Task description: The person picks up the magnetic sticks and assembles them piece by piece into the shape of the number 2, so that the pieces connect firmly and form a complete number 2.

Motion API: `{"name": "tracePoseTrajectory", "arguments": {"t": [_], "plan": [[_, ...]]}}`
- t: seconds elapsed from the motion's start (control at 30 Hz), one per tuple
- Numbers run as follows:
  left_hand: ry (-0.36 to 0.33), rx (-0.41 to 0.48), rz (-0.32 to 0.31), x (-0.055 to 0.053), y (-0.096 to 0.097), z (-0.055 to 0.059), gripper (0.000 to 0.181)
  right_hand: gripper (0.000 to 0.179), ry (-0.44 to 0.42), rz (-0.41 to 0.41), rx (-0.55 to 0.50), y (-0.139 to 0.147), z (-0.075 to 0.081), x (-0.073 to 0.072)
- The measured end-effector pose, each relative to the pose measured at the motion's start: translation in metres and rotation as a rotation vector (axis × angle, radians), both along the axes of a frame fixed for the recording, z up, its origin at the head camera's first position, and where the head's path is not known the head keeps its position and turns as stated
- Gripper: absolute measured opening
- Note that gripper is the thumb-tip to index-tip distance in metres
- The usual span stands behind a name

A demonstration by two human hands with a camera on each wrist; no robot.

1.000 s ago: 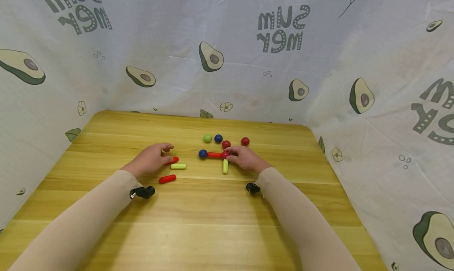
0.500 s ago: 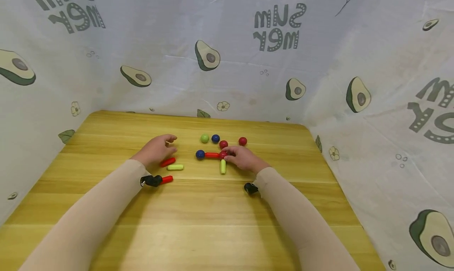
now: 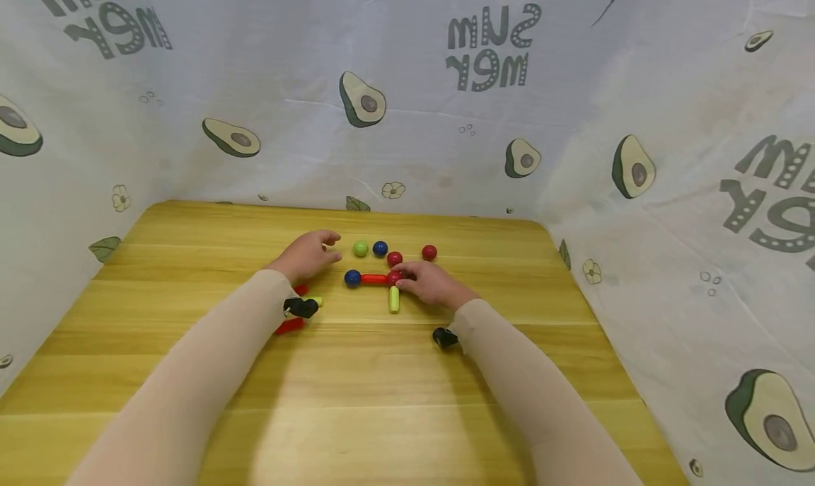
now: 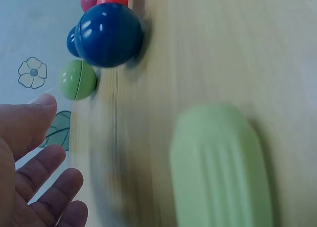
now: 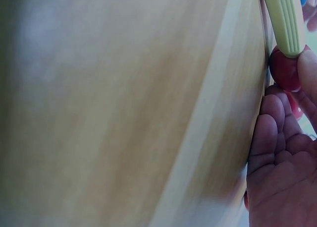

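Observation:
My right hand [image 3: 433,284] pinches a red ball [image 3: 394,279], thumb on one side in the right wrist view [image 5: 285,71]. From that ball a red rod [image 3: 373,279] runs left to a blue ball [image 3: 353,279]. A yellow-green rod [image 3: 394,301] joins the same red ball and points toward the near edge. Left of the blue ball, my left hand [image 3: 310,255] hovers with nothing in it, thumb and fingers apart. A green ball [image 3: 360,248] lies just beyond its fingertips, beside a second blue ball [image 3: 380,248].
Two more red balls, one near [image 3: 395,259] and one farther right [image 3: 429,252], lie behind the joined pieces. Under the left wrist are a red rod [image 3: 290,326], another red rod [image 3: 301,289] and a yellow-green rod [image 4: 220,167], partly hidden. A patterned cloth [image 3: 286,175] borders the wooden table [image 3: 356,401].
My left hand has left the loose rods and moved right and away from me, toward the balls. My right hand stays at the red ball. The view has shifted slightly.

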State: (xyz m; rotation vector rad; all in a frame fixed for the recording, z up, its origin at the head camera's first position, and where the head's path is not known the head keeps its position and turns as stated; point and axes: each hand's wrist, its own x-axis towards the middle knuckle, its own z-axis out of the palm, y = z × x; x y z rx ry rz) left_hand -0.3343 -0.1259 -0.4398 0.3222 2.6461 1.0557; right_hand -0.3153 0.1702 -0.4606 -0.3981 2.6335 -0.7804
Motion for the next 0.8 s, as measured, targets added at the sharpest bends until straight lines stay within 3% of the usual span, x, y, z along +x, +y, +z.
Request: {"name": "tracePoseTrajectory", "arguments": {"t": [0.4, 0.8], "plan": [[0.035, -0.071, -0.042, -0.018, 0.035, -0.006, 0.055, 0.038, 0.006, 0.012, 0.006, -0.003, 0.0, 0.001], [0.067, -0.107, -0.016, -0.022, 0.048, -0.01, 0.048, 0.037, 0.019, 0.005, 0.009, -0.001, -0.001, 0.001]]}}
